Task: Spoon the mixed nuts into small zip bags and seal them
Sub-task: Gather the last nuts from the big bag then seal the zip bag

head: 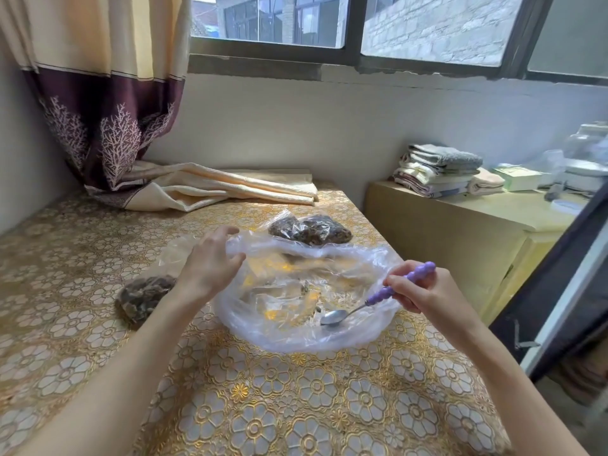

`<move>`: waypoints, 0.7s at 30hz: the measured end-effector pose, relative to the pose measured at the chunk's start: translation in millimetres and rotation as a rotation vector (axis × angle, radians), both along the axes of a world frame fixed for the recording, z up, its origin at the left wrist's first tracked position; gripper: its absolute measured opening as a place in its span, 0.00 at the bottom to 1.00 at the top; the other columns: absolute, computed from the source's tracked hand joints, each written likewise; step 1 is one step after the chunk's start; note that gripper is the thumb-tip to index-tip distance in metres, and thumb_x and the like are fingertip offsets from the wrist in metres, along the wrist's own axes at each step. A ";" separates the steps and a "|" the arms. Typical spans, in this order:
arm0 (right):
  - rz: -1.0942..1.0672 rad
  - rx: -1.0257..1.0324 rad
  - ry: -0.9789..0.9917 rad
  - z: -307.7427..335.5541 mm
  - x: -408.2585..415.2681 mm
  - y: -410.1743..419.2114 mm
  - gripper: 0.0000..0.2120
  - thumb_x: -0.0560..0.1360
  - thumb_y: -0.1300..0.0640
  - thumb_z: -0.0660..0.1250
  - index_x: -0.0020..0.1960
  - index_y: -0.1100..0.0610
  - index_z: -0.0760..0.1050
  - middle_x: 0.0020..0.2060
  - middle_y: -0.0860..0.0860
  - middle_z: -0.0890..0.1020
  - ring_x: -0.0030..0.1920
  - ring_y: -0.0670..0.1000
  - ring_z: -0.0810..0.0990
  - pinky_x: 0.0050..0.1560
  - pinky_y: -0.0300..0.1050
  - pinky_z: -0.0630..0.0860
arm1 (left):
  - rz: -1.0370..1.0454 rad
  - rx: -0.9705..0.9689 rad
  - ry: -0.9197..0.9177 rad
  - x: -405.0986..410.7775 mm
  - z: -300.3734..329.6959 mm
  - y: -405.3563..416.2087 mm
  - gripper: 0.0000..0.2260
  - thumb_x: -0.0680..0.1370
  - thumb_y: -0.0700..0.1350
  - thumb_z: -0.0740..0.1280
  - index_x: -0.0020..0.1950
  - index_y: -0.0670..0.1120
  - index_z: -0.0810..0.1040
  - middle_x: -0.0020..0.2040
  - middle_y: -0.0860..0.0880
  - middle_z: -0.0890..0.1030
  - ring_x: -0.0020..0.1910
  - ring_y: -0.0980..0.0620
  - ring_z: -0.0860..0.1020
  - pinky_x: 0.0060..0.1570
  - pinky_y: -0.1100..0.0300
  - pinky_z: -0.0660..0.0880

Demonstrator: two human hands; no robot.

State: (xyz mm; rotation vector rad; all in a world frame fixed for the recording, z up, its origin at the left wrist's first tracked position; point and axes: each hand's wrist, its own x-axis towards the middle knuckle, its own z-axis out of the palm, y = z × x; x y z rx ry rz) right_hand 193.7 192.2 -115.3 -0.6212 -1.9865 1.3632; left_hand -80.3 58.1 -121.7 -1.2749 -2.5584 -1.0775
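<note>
A large clear plastic bag (355, 330) lies open on the table with only a few nut pieces (307, 289) on its bottom. My left hand (210, 261) holds the bag's far left rim, thumb and fingers curled on the plastic. My right hand (421, 286) grips the purple beaded handle of a metal spoon (334, 317), whose empty bowl rests low inside the bag. Two filled bags of dark nuts (311, 229) lie just behind the big bag. Another filled bag (141, 299) lies to the left, partly hidden by my left forearm.
The table wears a gold floral cloth (296, 399). A curtain's hem (204, 187) trails over its far edge under the window. To the right, a yellow cabinet (460, 232) carries folded towels (437, 169) and containers. The table's right edge drops to the floor.
</note>
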 end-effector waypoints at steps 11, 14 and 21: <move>-0.058 -0.039 0.111 -25.6 -15.3 -5.4 0.08 0.76 0.66 0.64 0.41 0.70 0.75 0.24 0.47 0.80 0.24 0.45 0.67 0.25 0.32 0.65 | -0.121 0.248 0.183 23.0 17.7 -1.9 0.19 0.75 0.39 0.67 0.65 0.44 0.70 0.61 0.45 0.75 0.58 0.52 0.72 0.55 0.66 0.63; -0.106 -0.050 0.142 -34.9 -20.9 -2.6 0.07 0.76 0.64 0.65 0.42 0.66 0.78 0.27 0.53 0.79 0.26 0.47 0.71 0.27 0.36 0.67 | -0.169 0.298 0.222 30.9 25.6 -3.9 0.20 0.74 0.37 0.68 0.65 0.43 0.71 0.59 0.45 0.75 0.54 0.57 0.70 0.55 0.66 0.64; -0.119 -0.201 0.193 -47.7 -27.8 -1.7 0.07 0.77 0.62 0.65 0.45 0.65 0.79 0.39 0.59 0.85 0.30 0.49 0.75 0.28 0.38 0.72 | -0.269 0.342 0.300 48.2 38.8 -7.8 0.21 0.72 0.33 0.69 0.63 0.42 0.73 0.55 0.43 0.76 0.53 0.53 0.72 0.53 0.74 0.64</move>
